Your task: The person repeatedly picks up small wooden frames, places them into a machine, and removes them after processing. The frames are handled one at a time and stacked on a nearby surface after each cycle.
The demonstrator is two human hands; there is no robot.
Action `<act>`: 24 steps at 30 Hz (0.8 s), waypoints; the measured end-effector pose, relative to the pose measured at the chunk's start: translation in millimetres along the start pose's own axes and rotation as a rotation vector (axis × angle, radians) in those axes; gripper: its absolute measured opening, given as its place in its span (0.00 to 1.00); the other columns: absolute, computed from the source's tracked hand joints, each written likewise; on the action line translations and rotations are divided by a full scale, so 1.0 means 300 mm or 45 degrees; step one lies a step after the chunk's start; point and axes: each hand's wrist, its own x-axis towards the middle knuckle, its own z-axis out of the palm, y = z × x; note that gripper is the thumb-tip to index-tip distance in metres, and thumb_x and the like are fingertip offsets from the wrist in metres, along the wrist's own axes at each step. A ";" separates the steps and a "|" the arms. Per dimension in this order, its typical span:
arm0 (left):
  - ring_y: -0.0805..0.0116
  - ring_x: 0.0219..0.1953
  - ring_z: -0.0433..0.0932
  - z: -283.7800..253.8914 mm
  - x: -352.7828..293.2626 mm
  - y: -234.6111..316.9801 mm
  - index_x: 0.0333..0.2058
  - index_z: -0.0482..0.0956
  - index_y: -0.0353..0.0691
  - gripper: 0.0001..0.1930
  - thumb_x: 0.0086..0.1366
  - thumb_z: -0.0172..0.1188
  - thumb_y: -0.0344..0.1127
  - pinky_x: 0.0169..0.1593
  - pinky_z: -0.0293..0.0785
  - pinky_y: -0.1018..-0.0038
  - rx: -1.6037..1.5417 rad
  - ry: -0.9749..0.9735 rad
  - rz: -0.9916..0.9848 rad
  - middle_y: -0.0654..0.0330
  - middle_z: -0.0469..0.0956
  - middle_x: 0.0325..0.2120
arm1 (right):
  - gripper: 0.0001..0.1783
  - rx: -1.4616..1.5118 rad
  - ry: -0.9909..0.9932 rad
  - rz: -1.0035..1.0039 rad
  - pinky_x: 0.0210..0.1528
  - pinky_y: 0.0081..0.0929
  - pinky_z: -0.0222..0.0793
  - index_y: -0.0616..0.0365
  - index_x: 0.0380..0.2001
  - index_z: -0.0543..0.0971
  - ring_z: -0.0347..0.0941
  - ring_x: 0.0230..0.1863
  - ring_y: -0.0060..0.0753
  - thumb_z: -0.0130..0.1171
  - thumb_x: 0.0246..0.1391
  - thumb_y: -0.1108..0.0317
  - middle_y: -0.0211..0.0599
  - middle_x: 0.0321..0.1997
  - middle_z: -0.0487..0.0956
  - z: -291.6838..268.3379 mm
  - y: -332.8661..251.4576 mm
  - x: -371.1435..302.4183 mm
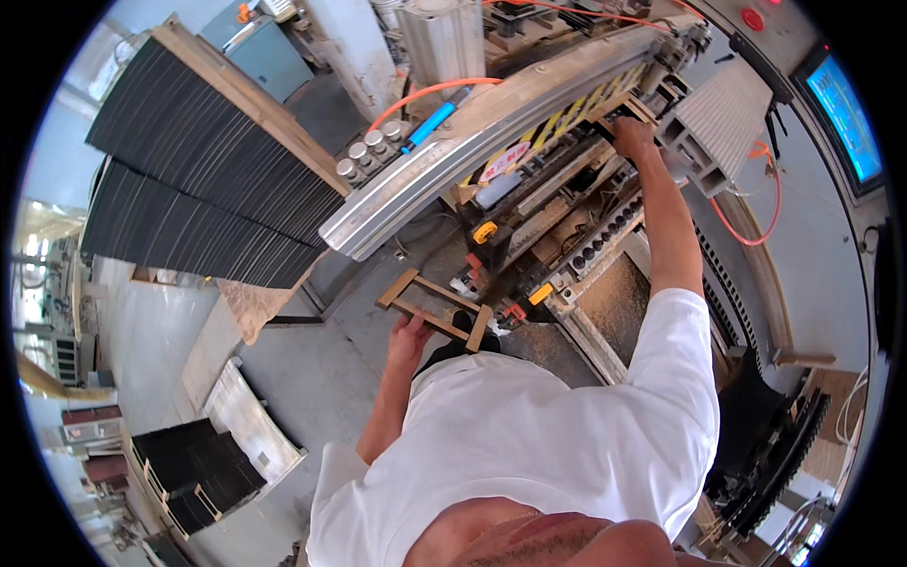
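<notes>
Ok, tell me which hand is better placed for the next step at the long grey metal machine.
Probably the right hand: it is at the machine, by the yellow-and-black striped panel. The left hand is nearer the body, its grip taken by a brown rectangular wooden frame.

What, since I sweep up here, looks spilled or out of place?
Loose sawdust-like debris lies inside the machine's frame, with more scattered on the grey floor nearby; it looks spilled rather than collected.

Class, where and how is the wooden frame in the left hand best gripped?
Grip the wooden frame by its long near bar, probably from the near left, like the left hand: that bar is slim and borders the open middle.
</notes>
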 end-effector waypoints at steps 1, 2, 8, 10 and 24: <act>0.65 0.48 0.76 -0.005 -0.018 0.012 0.53 0.68 0.37 0.20 0.66 0.57 0.39 0.52 0.71 0.66 0.035 0.035 0.028 0.59 0.76 0.45 | 0.07 0.156 -0.025 0.046 0.41 0.49 0.71 0.59 0.28 0.81 0.77 0.42 0.53 0.57 0.47 0.70 0.46 0.36 0.81 -0.046 -0.054 -0.002; 0.66 0.48 0.76 -0.004 -0.028 0.026 0.53 0.69 0.39 0.20 0.66 0.57 0.39 0.51 0.72 0.68 0.067 0.060 0.056 0.61 0.77 0.45 | 0.07 0.174 0.001 0.048 0.42 0.48 0.72 0.59 0.30 0.80 0.77 0.42 0.52 0.57 0.47 0.69 0.47 0.37 0.81 -0.034 -0.069 -0.021; 0.69 0.46 0.76 0.004 -0.048 0.188 0.51 0.71 0.35 0.17 0.65 0.56 0.33 0.48 0.74 0.72 0.393 0.194 0.259 0.59 0.78 0.44 | 0.11 0.129 0.112 -0.016 0.45 0.48 0.73 0.58 0.38 0.77 0.76 0.46 0.50 0.55 0.50 0.68 0.48 0.42 0.80 0.081 0.064 0.024; 0.72 0.45 0.76 -0.011 -0.109 0.263 0.51 0.71 0.37 0.15 0.66 0.54 0.31 0.49 0.73 0.74 0.346 0.182 0.431 0.61 0.79 0.42 | 0.13 0.155 0.047 0.030 0.46 0.49 0.72 0.56 0.41 0.77 0.75 0.48 0.50 0.57 0.49 0.69 0.48 0.43 0.79 0.072 0.029 0.032; 0.67 0.41 0.80 -0.192 -0.698 1.160 0.49 0.71 0.32 0.17 0.67 0.53 0.38 0.47 0.77 0.69 0.333 0.323 1.398 0.55 0.79 0.40 | 0.19 0.114 0.003 0.142 0.46 0.44 0.74 0.58 0.38 0.80 0.76 0.48 0.49 0.69 0.38 0.65 0.46 0.43 0.80 -0.113 -0.096 -0.063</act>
